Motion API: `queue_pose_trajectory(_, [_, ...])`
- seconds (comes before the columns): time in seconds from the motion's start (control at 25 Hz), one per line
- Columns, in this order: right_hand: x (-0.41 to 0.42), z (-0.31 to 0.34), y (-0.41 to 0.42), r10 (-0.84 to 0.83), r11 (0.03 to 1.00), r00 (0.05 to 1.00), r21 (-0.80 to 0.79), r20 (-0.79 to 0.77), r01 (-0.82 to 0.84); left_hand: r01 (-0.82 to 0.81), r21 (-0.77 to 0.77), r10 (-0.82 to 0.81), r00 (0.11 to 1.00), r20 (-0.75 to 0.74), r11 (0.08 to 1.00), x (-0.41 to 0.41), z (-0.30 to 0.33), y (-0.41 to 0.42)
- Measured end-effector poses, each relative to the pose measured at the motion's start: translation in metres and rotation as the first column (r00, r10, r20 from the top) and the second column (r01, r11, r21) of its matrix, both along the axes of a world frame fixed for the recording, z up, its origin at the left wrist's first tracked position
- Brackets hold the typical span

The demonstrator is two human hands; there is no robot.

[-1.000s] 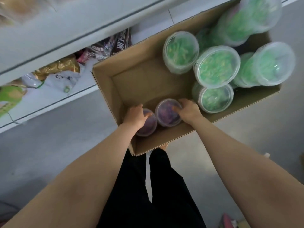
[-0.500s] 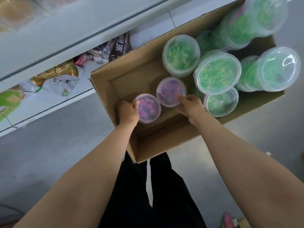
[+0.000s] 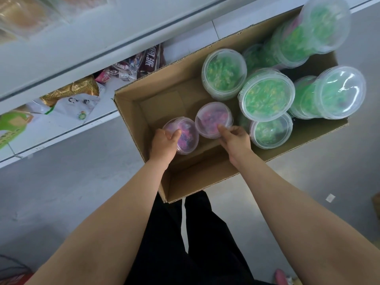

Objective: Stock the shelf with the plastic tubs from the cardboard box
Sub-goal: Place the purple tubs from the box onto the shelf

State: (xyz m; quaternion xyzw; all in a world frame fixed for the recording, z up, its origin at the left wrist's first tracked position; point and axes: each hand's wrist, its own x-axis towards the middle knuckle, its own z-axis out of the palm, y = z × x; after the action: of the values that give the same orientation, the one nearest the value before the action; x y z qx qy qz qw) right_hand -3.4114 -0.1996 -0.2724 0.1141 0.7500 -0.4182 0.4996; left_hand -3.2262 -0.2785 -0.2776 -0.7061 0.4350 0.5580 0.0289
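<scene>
Grey floor fills the scene below a white shelf that runs along the far left, with snack bags lying on it. On the floor just right of the shelf sits an open cardboard box, its left part showing bare bottom.

Left hand grips a small tub of pink pieces over the box's near-left corner, thumb curled over the lid's near-left edge and fingers hidden under it. Right hand grips a 2nd pink tub just right of the 1st, thumb pressed on the lid's near edge, fingers curled below the rim. Both tubs are tilted a little and held above the box bottom; their rims are near each other, and I cannot tell if they touch.

Larger tubs of green pieces crowd the box's right half. 1 green tub stands at the far middle, another sits right of it, and a lower one lies just beside the right hand. Further right, 2 stacks of green tubs rise above the box wall, leaning outward.

Black trousers show between the forearms at the near edge.
</scene>
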Motion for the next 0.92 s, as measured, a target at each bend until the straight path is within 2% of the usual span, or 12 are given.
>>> queue_pose_trajectory(0.08, [0.003, 0.008, 0.0, -0.062, 0.998, 0.998, -0.005, 0.027, 0.063, -0.042, -0.039, 0.043, 0.999, 0.015, 0.998, -0.001, 0.009, 0.002])
queue_pose_trajectory(0.24, [0.005, 0.023, 0.002, -0.078, 0.996, 0.994, -0.037, 0.081, 0.082, -0.108, -0.183, 0.12, 0.991, 0.057, 0.977, -0.009, 0.035, -0.003])
queue_pose_trajectory(0.4, [0.005, 0.043, 0.006, -0.152, 0.975, 0.977, -0.138, 0.148, 0.172, -0.151, -0.248, 0.165, 0.986, 0.036, 0.957, -0.014, 0.056, -0.01])
queue_pose_trajectory(0.6, [0.008, 0.08, 0.013, -0.156, 0.949, 0.963, -0.236, 0.221, 0.207, -0.321, -0.263, 0.288, 0.945, -0.156, 0.91, -0.003, 0.083, -0.007])
queue_pose_trajectory(0.76, [0.018, 0.119, 0.012, -0.139, 0.932, 0.955, -0.293, 0.263, 0.216, -0.534, -0.219, 0.432, 0.817, -0.381, 0.817, 0.01, 0.126, 0.0])
queue_pose_trajectory(0.92, [0.018, 0.173, -0.001, -0.004, 0.878, 0.977, -0.466, 0.213, 0.105, -0.673, -0.208, 0.48, 0.678, -0.557, 0.71, 0.023, 0.182, 0.006])
